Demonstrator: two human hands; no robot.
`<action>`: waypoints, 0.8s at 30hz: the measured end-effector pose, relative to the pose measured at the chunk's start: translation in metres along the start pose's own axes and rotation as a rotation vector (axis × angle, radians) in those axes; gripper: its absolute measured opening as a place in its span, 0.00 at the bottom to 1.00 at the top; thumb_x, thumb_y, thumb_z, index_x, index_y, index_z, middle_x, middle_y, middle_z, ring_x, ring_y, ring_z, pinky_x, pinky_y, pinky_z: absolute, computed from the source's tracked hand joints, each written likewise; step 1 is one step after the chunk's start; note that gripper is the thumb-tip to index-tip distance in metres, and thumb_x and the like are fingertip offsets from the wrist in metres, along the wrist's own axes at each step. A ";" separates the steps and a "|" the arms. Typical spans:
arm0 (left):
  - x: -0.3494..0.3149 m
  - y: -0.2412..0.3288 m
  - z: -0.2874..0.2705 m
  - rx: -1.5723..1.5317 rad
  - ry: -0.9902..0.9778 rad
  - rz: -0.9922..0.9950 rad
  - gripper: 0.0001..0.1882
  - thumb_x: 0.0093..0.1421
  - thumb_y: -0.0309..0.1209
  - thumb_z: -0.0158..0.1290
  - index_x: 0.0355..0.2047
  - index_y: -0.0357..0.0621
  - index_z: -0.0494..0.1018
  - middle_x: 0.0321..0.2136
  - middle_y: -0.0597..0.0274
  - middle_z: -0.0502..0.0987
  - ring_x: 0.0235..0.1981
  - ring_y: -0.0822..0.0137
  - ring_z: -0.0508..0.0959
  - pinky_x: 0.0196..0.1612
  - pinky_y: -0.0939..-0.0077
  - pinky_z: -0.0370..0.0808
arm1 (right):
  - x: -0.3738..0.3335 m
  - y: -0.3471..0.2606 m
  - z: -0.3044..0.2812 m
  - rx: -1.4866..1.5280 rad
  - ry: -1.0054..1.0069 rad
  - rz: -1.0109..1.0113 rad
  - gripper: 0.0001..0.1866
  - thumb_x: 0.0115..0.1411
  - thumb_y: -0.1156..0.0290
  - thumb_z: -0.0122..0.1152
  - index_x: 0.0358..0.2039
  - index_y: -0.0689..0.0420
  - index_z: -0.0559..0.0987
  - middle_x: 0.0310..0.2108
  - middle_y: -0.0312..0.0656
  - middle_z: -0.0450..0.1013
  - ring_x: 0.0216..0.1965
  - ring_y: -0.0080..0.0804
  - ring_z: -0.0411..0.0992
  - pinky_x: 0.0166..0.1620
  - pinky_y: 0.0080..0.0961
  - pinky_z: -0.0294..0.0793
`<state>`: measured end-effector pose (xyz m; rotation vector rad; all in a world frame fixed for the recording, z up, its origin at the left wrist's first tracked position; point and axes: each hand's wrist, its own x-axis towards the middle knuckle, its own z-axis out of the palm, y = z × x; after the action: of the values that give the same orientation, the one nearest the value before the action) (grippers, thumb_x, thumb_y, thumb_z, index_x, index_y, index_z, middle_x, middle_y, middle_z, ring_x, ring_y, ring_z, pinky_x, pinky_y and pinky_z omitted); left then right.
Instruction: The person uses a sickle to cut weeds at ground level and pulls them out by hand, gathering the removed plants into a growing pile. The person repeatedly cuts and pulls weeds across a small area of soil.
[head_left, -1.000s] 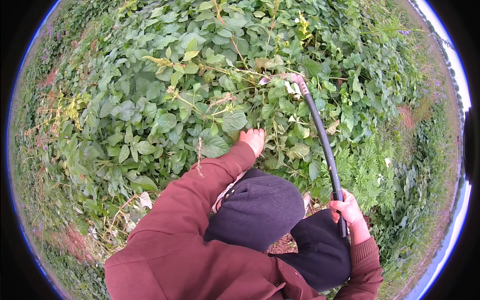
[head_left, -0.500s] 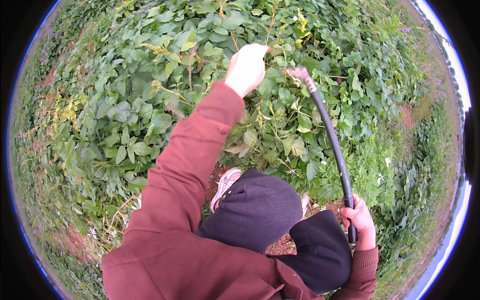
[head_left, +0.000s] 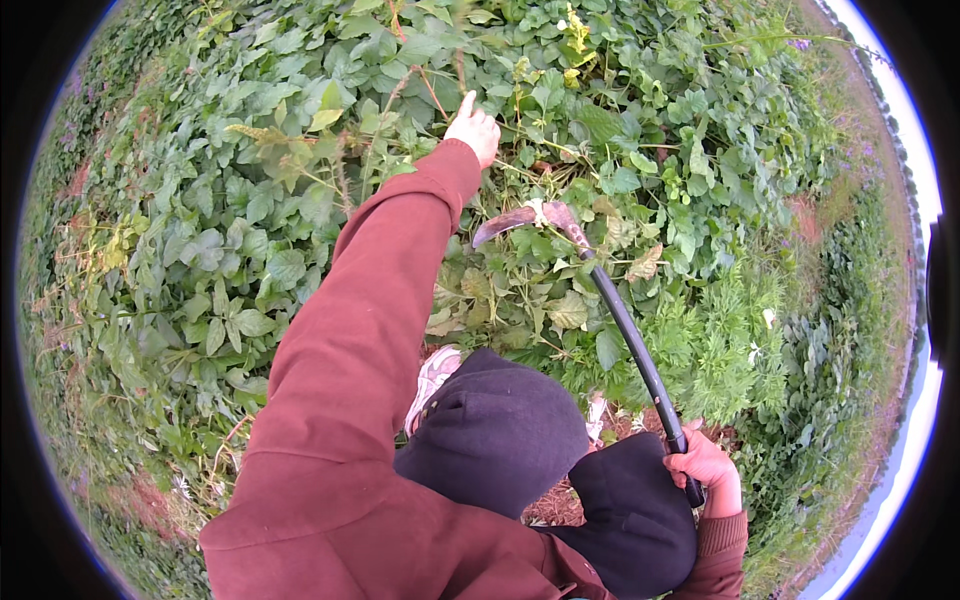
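Observation:
My right hand (head_left: pixel 703 462) is wrapped round the lower end of a sickle's long black handle (head_left: pixel 640 350), at the lower right beside my knee. The sickle's rusty, curved blade (head_left: pixel 505 224) points left among the leaves, with plant bits caught where it joins the handle. Above the blade, my left hand (head_left: pixel 474 133) is stretched out into the plants. Its index finger is extended and the other fingers are partly bent, with nothing visible held in them. Reddish weed stems (head_left: pixel 432 92) stand right beside its fingers.
Dense leafy vines (head_left: pixel 210 250) cover the ground all round. Below me are my dark-trousered knees (head_left: pixel 500 420) and a pink-and-white shoe (head_left: pixel 433 380). Feathery green plants (head_left: pixel 700 350) with white flowers grow at the right, near reddish soil (head_left: pixel 560 505).
My left hand has loosened from a fist and moved slightly down and left. The sickle's blade has swung down and left, into clearer view. My right hand has dropped slightly.

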<state>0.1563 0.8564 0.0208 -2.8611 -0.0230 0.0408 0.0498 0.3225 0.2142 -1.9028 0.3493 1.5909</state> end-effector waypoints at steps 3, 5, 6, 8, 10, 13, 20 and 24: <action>-0.007 0.002 0.008 -0.069 -0.099 -0.030 0.13 0.59 0.34 0.43 0.38 0.45 0.75 0.35 0.61 0.75 0.42 0.63 0.74 0.60 0.51 0.54 | 0.004 0.001 -0.001 0.003 0.011 0.011 0.10 0.49 0.83 0.57 0.29 0.58 0.67 0.13 0.36 0.66 0.11 0.23 0.65 0.15 0.21 0.65; -0.018 0.008 0.011 -0.199 -0.154 -0.112 0.14 0.58 0.42 0.49 0.32 0.47 0.78 0.35 0.59 0.76 0.41 0.61 0.74 0.46 0.60 0.67 | 0.008 0.002 -0.004 0.002 0.013 0.011 0.11 0.49 0.83 0.57 0.31 0.59 0.67 0.13 0.35 0.66 0.11 0.23 0.65 0.15 0.21 0.65; -0.025 0.012 0.012 -0.228 -0.142 -0.143 0.15 0.58 0.44 0.49 0.34 0.46 0.77 0.35 0.58 0.75 0.41 0.60 0.74 0.45 0.61 0.68 | 0.010 0.004 -0.006 -0.004 0.008 0.010 0.12 0.48 0.83 0.58 0.32 0.59 0.68 0.13 0.35 0.66 0.11 0.23 0.65 0.15 0.21 0.65; -0.043 0.021 0.018 -0.247 -0.118 -0.158 0.19 0.57 0.47 0.51 0.38 0.45 0.76 0.36 0.57 0.75 0.40 0.59 0.74 0.44 0.64 0.69 | 0.013 0.007 -0.010 -0.009 0.008 0.011 0.12 0.47 0.84 0.58 0.33 0.60 0.68 0.14 0.35 0.66 0.10 0.24 0.65 0.15 0.21 0.66; -0.060 0.032 0.024 -0.247 -0.099 -0.199 0.12 0.57 0.37 0.48 0.35 0.45 0.73 0.33 0.57 0.76 0.37 0.60 0.75 0.41 0.65 0.71 | 0.016 0.011 -0.013 -0.011 0.012 0.021 0.12 0.46 0.84 0.59 0.31 0.59 0.69 0.14 0.36 0.67 0.11 0.25 0.66 0.15 0.22 0.67; -0.085 0.055 0.036 -0.370 0.033 -0.337 0.07 0.54 0.29 0.45 0.32 0.44 0.71 0.28 0.57 0.76 0.34 0.60 0.76 0.37 0.65 0.73 | 0.021 0.016 -0.014 -0.007 0.038 0.009 0.12 0.45 0.84 0.59 0.31 0.60 0.69 0.14 0.36 0.67 0.11 0.25 0.66 0.15 0.22 0.67; -0.103 0.087 0.054 -0.468 0.206 -0.494 0.06 0.51 0.26 0.46 0.30 0.40 0.70 0.28 0.54 0.75 0.33 0.58 0.75 0.37 0.68 0.73 | 0.030 0.011 0.002 -0.153 0.249 -0.076 0.14 0.43 0.84 0.58 0.32 0.60 0.69 0.14 0.34 0.66 0.10 0.22 0.63 0.15 0.20 0.64; -0.103 0.077 0.048 -0.524 0.141 -0.499 0.05 0.51 0.26 0.47 0.29 0.41 0.70 0.27 0.54 0.75 0.33 0.58 0.75 0.38 0.69 0.72 | 0.030 -0.002 0.012 -0.222 0.348 -0.217 0.12 0.45 0.83 0.60 0.30 0.59 0.69 0.16 0.33 0.66 0.11 0.19 0.63 0.15 0.19 0.65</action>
<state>0.0525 0.7938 -0.0438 -3.2635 -0.8278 -0.3111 0.0489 0.3365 0.1851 -2.3068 0.1048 1.1965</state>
